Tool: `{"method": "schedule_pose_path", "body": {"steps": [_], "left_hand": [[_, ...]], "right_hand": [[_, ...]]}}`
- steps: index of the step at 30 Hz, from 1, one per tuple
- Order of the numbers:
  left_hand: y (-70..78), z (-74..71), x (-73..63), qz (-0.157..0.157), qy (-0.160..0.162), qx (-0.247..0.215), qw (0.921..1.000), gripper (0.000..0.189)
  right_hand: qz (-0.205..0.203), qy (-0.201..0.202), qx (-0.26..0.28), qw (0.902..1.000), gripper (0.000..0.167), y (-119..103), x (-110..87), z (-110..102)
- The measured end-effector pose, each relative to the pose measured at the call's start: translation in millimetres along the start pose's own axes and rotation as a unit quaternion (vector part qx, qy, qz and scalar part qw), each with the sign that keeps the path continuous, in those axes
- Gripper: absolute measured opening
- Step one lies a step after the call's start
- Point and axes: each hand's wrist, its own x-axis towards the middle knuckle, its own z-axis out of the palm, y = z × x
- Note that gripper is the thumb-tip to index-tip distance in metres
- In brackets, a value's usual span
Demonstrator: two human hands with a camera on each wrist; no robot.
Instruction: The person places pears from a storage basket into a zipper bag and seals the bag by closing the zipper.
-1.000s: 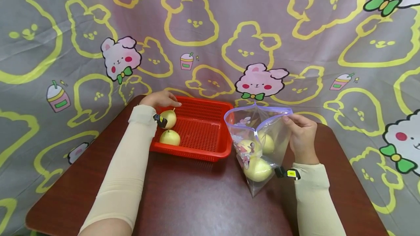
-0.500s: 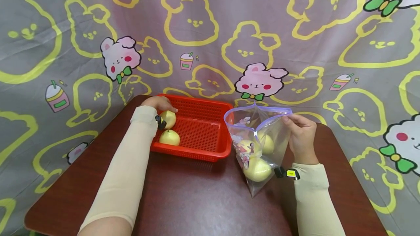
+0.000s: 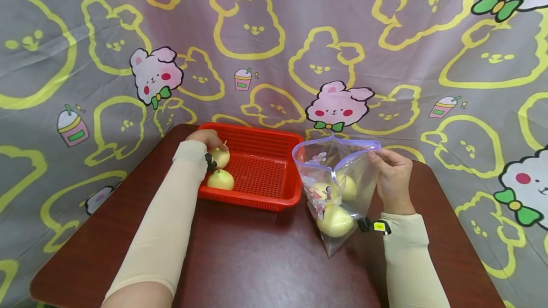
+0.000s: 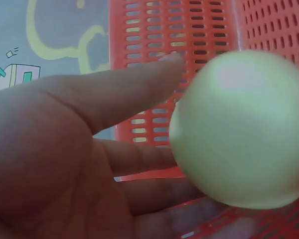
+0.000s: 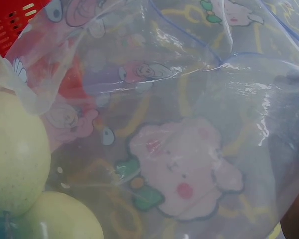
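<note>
My left hand (image 3: 207,139) reaches over the left end of the red basket (image 3: 252,202), at a round yellow pear (image 3: 219,158). In the left wrist view the fingers extend along the far side of this pear (image 4: 244,129); the thumb stands a little apart from it. A second pear (image 3: 220,180) lies just in front in the basket. My right hand (image 3: 394,175) pinches the purple rim of a clear zip bag (image 3: 364,194) between thumb and fingers, its mouth spread wide. Inside are three pears, one low down (image 3: 336,221); the right wrist view shows two, one at the left edge (image 5: 15,154).
The basket and bag are side by side on a dark red-brown table (image 3: 257,260). A grey curtain (image 3: 265,23) with yellow outlines and pink rabbits hangs close behind the table. Brown tabletop extends in front of the basket.
My left hand has lowered from above the basket's left rim down to the rear pear, its fingers now beside the fruit. The right hand and bag have hardly moved.
</note>
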Motion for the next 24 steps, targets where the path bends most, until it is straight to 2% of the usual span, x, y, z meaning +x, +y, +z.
{"method": "schedule_pose_path", "body": {"steps": [4, 7, 15, 24], "left_hand": [[0.9, -0.5, 6.5, 0.017, -0.014, 0.027, 0.9994, 0.055], [1.9, -0.3, 10.0, 0.007, -0.025, 0.024, 0.9994, 0.059], [2.3, 2.3, 15.4, 0.020, -0.039, 0.048, 0.9979, 0.070], [1.8, 4.4, 16.3, 0.032, -0.039, 0.021, 0.9985, 0.071]], "right_hand": [[-0.001, 0.003, 0.004, 1.0000, 0.013, 0.9, 0.6, 0.5], [-0.001, 0.003, 0.009, 1.0000, 0.012, 1.1, 1.3, 0.7], [0.000, 0.006, 0.015, 0.9999, 0.012, 2.3, 2.8, -1.0], [0.000, 0.007, -0.014, 0.9999, 0.016, 1.9, 1.5, -1.9]]}}
